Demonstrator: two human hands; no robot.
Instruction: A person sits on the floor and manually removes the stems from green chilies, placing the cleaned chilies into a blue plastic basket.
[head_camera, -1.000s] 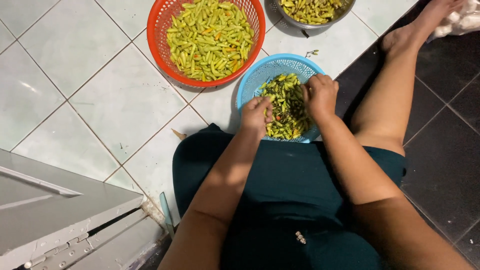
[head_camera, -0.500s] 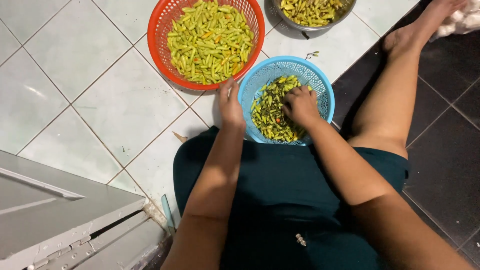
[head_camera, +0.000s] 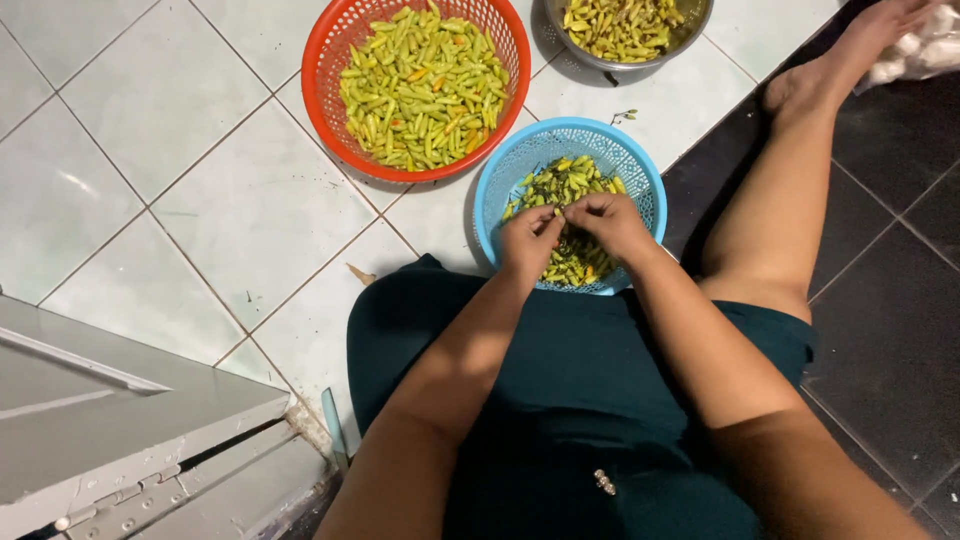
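Over the blue basket (head_camera: 640, 165), right at the near edge of it, both hands are being held close together, fingertips almost meeting. The left hand (head_camera: 528, 243) is being curled in with knuckles up, and the right hand (head_camera: 612, 224) is being bent at the wrist so the fingers point inward toward the left. Something small is being pinched between the two sets of fingertips, looks like one of the green chilies (head_camera: 568, 185) from the pile in that basket, though it's mostly being covered by the fingers so exactly what is being gripped can't be told for sure. Both forearms are being angled forward from the lap, elbows tucked near the dark green skirt (head_camera: 580, 400). Just beyond the blue basket, an orange basket (head_camera: 330, 60) is being filled with a bigger heap of green and orange chilies, and a metal bowl (head_camera: 690, 40) with more chilies is being kept at the top edge. All of it is sitting on the pale tiled floor (head_camera: 180, 150), with one bare leg (head_camera: 790, 200) being stretched out to the right.
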